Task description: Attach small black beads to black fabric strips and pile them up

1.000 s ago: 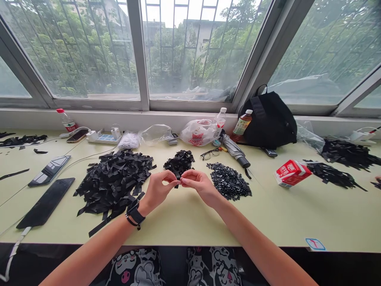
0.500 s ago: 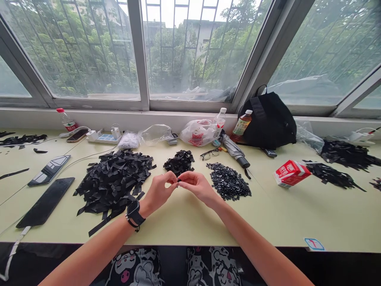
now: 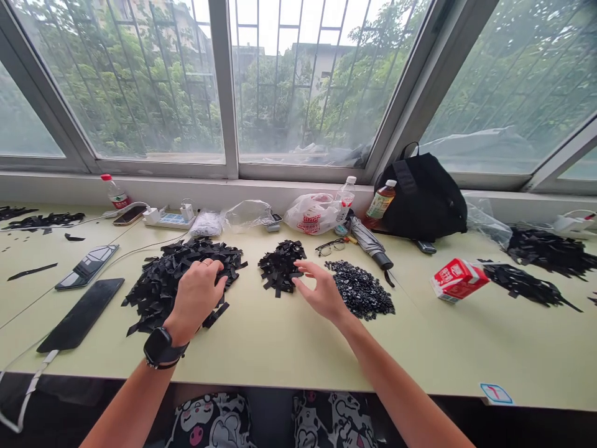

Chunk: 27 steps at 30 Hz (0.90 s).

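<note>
My left hand (image 3: pixel 196 295) lies on a large pile of black strips (image 3: pixel 156 295), its fingertips hidden among them. I cannot tell whether it grips any strip. My right hand (image 3: pixel 321 292) hangs open with its fingers apart, holding nothing. It is close to a smaller heap of black strips (image 3: pixel 280 267) on its left and a spread of small black rings (image 3: pixel 359 289) on its right. Both lie on a pale green tabletop (image 3: pixel 261 348).
A black rectangular board (image 3: pixel 80 314) and a grey-patterned board (image 3: pixel 87 266) lie to the left. A red-and-white carton (image 3: pixel 459 280) and more black strips (image 3: pixel 522 283) lie to the right. Along the window stand glasses (image 3: pixel 330 247), a folded umbrella (image 3: pixel 368 241), and a black backpack (image 3: pixel 422 199).
My hands, pinched together over the table's middle before, have parted. The left has moved left onto the large pile. The right has opened and drawn back rightward, with nothing visible in its fingers.
</note>
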Each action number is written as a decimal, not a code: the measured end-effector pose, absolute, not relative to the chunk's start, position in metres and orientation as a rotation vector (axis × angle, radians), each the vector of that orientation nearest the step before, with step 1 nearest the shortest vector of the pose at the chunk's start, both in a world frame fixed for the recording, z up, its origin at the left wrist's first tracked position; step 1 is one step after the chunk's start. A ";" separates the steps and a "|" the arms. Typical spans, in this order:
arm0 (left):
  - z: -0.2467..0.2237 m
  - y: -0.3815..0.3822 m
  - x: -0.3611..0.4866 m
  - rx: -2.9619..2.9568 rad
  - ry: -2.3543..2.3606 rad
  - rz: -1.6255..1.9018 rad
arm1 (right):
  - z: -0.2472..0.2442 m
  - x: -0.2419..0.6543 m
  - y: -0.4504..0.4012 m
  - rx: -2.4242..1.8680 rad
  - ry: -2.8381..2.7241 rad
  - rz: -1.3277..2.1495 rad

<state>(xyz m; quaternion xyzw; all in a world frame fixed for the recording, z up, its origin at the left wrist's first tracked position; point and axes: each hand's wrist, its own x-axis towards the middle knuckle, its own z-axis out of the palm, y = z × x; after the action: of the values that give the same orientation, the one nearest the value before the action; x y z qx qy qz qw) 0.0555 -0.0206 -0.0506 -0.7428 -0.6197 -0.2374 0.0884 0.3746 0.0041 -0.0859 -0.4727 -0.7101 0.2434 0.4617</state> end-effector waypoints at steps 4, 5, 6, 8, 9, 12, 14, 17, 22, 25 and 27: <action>-0.053 -0.012 0.024 -2.207 -1.925 -0.528 | -0.077 0.391 0.012 -1.230 -1.698 0.440; -0.053 -0.011 0.021 -2.201 -1.932 -0.533 | -0.075 0.396 0.013 -1.244 -1.687 0.413; -0.053 -0.010 0.020 -2.181 -1.944 -0.558 | -0.073 0.400 0.014 -1.257 -1.682 0.391; -0.052 -0.010 0.023 -2.128 -1.972 -0.644 | -0.069 0.408 0.016 -1.290 -1.682 0.356; -0.051 -0.011 0.026 -2.114 -1.981 -0.697 | -0.068 0.411 0.017 -1.316 -1.681 0.338; -0.049 -0.013 0.036 -2.168 -1.960 -0.888 | -0.067 0.424 0.018 -1.462 -1.634 0.250; -0.047 -0.013 0.043 -2.243 -1.922 -1.051 | -0.067 0.436 0.021 -1.579 -1.574 0.176; -0.044 -0.013 0.053 -2.327 -1.873 -1.339 | -0.068 0.455 0.025 -1.721 -1.534 0.098; -0.042 -0.012 0.076 -2.451 -1.769 -1.864 | -0.073 0.475 0.030 -1.827 -1.661 0.121; -0.042 -0.007 0.093 -2.503 -1.799 -2.100 | -0.077 0.475 0.028 -1.874 -1.785 0.180; -0.042 -0.002 0.103 -2.549 -1.835 -2.226 | -0.078 0.474 0.026 -1.919 -1.824 0.200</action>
<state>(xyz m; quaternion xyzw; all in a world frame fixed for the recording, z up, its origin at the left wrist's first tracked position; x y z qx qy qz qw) 0.1032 -0.0021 -0.0418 -0.6212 -0.4471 -0.5424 -0.3465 0.4737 0.0257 -0.0776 -0.7014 -0.6669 0.0730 0.2409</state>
